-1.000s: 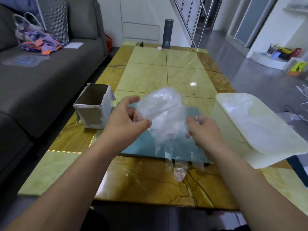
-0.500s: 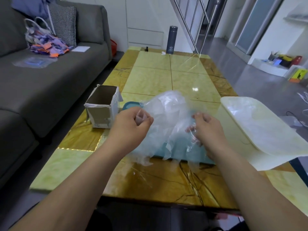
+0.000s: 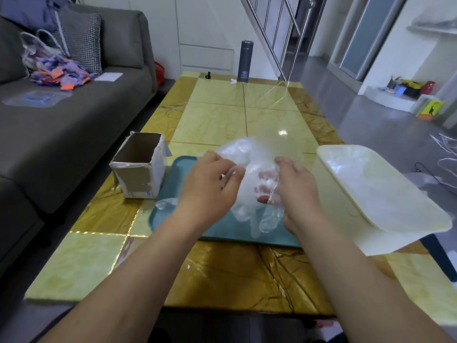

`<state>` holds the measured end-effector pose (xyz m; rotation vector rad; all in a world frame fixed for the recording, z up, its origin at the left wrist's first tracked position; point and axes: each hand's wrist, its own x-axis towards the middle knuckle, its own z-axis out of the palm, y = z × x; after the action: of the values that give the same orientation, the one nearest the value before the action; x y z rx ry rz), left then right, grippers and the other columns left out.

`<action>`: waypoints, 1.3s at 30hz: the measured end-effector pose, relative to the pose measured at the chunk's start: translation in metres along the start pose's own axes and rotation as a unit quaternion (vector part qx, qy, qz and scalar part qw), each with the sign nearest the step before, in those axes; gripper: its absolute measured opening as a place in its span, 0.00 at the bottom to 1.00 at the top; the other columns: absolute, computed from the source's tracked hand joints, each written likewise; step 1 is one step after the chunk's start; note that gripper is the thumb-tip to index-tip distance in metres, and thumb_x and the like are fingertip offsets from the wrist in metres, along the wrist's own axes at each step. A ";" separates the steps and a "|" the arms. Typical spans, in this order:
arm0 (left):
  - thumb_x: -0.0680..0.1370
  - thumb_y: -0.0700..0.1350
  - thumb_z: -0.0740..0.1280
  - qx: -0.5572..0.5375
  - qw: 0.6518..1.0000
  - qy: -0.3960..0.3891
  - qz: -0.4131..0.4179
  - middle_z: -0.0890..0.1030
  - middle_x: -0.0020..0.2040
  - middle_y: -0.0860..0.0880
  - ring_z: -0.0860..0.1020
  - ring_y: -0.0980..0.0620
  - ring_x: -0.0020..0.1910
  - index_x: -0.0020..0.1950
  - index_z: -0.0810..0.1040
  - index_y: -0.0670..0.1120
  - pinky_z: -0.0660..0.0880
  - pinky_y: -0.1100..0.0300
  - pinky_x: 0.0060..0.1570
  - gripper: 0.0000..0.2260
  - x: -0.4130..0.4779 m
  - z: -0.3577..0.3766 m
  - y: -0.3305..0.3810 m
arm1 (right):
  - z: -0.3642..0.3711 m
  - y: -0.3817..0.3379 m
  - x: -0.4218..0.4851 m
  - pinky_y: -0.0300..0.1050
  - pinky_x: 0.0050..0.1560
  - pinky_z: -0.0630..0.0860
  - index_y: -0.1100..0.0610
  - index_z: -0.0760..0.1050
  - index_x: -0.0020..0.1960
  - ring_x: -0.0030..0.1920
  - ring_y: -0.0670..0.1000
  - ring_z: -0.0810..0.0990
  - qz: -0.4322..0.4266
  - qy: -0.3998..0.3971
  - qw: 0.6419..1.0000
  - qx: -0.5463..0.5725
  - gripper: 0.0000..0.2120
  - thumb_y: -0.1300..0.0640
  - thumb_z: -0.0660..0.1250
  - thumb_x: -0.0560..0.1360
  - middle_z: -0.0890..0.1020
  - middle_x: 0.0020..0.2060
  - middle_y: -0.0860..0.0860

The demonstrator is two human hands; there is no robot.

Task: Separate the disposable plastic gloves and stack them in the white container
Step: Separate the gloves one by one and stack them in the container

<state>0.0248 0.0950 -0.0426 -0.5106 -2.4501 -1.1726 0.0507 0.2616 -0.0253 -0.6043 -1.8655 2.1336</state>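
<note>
A bunch of clear disposable plastic gloves (image 3: 257, 169) hangs between both hands above a teal tray (image 3: 173, 189) on the table. My left hand (image 3: 210, 184) pinches the bunch's left edge. My right hand (image 3: 294, 191) pinches the right side, and glove fingers dangle below it toward the tray. Another clear glove (image 3: 167, 203) lies on the tray's left part. The white container (image 3: 385, 194) sits to the right, overhanging the table edge, with clear plastic inside it.
An open cardboard box (image 3: 138, 169) stands left of the tray. A dark flask (image 3: 245, 61) stands at the table's far end. A grey sofa (image 3: 61, 125) with bags runs along the left. The yellow-tiled table (image 3: 222, 120) stretches ahead.
Both hands have moved closer together on the bunch of gloves and hold it lower over the tray. The view has shifted slightly.
</note>
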 end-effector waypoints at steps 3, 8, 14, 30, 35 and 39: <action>0.86 0.51 0.63 -0.043 0.993 -0.091 -0.066 0.73 0.38 0.51 0.73 0.57 0.39 0.35 0.74 0.50 0.64 0.54 0.41 0.19 -0.006 0.008 0.002 | -0.001 0.003 -0.003 0.61 0.44 0.86 0.50 0.77 0.64 0.39 0.58 0.88 -0.017 -0.012 0.999 -0.034 0.11 0.50 0.60 0.86 0.87 0.47 0.53; 0.86 0.54 0.62 -0.182 0.975 0.044 -0.120 0.84 0.44 0.52 0.80 0.60 0.44 0.56 0.84 0.56 0.76 0.59 0.45 0.11 -0.004 -0.021 0.012 | -0.011 0.006 -0.002 0.59 0.45 0.85 0.50 0.76 0.62 0.42 0.59 0.88 -0.013 -0.028 0.997 -0.069 0.09 0.50 0.59 0.87 0.86 0.50 0.54; 0.85 0.47 0.66 -0.314 0.941 0.054 -0.113 0.87 0.54 0.54 0.84 0.55 0.57 0.61 0.84 0.55 0.81 0.58 0.57 0.09 -0.009 -0.031 0.027 | -0.015 0.009 -0.003 0.60 0.53 0.85 0.48 0.74 0.68 0.45 0.55 0.89 -0.019 -0.060 0.993 -0.098 0.14 0.47 0.58 0.87 0.86 0.53 0.52; 0.76 0.42 0.78 -0.370 0.890 -0.010 -0.266 0.87 0.48 0.40 0.85 0.50 0.46 0.49 0.84 0.45 0.81 0.47 0.56 0.06 -0.016 0.006 0.012 | -0.007 0.004 -0.018 0.57 0.49 0.86 0.59 0.83 0.51 0.47 0.59 0.89 0.050 -0.134 0.990 -0.014 0.14 0.47 0.74 0.78 0.87 0.38 0.51; 0.78 0.40 0.74 -0.350 0.897 0.010 -0.270 0.88 0.45 0.44 0.86 0.47 0.46 0.50 0.84 0.43 0.83 0.48 0.52 0.02 -0.010 -0.001 0.010 | -0.013 0.009 -0.008 0.57 0.46 0.87 0.64 0.81 0.54 0.46 0.60 0.89 0.070 -0.068 0.995 -0.023 0.08 0.60 0.73 0.79 0.88 0.47 0.61; 0.80 0.42 0.71 -0.278 0.906 0.146 -0.286 0.86 0.43 0.46 0.82 0.51 0.40 0.51 0.82 0.45 0.81 0.49 0.45 0.02 0.005 -0.020 -0.012 | -0.026 0.006 0.005 0.55 0.45 0.87 0.63 0.80 0.50 0.40 0.59 0.88 0.050 0.008 0.999 -0.016 0.03 0.63 0.69 0.79 0.87 0.44 0.63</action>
<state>0.0186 0.0726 -0.0361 0.2705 -2.0287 -2.0345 0.0582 0.2856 -0.0348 -0.7354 -1.9020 2.1569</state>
